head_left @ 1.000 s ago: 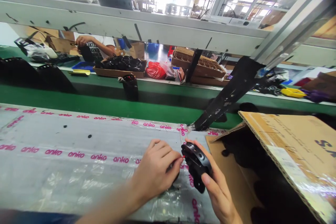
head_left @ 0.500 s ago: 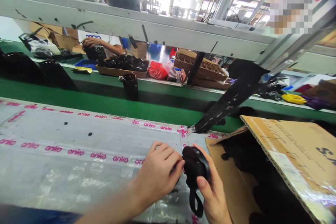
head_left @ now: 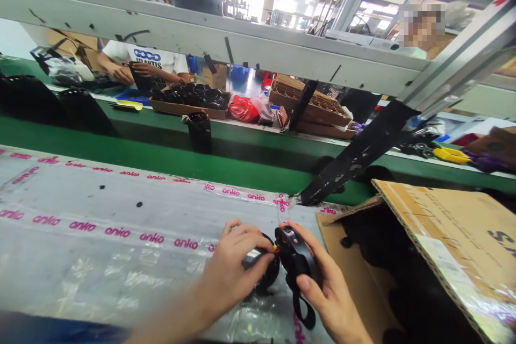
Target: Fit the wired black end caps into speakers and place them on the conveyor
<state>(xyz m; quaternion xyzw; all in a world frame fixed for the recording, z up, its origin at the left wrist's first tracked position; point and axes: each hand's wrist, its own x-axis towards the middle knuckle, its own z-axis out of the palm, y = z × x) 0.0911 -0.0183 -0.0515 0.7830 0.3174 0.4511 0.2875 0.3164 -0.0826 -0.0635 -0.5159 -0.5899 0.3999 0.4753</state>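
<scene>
My left hand (head_left: 234,269) is curled around a small round black part (head_left: 266,271) low in the middle of the view, over the taped plastic sheet (head_left: 100,236). My right hand (head_left: 326,285) grips a black ring-shaped part (head_left: 293,255) with a loop hanging below it. The two parts sit side by side, touching or nearly so, with a bit of red and yellow showing between them.
An open cardboard box (head_left: 443,247) with dark parts inside stands at the right. A green conveyor belt (head_left: 161,156) runs behind, with a black cylinder (head_left: 199,131) on it. Across it a person in a white shirt (head_left: 149,59) handles black parts beside trays (head_left: 189,99).
My hands have drawn slightly apart and the ring part has tilted, so the round part in my left hand now shows. The person across the belt has moved into fuller view.
</scene>
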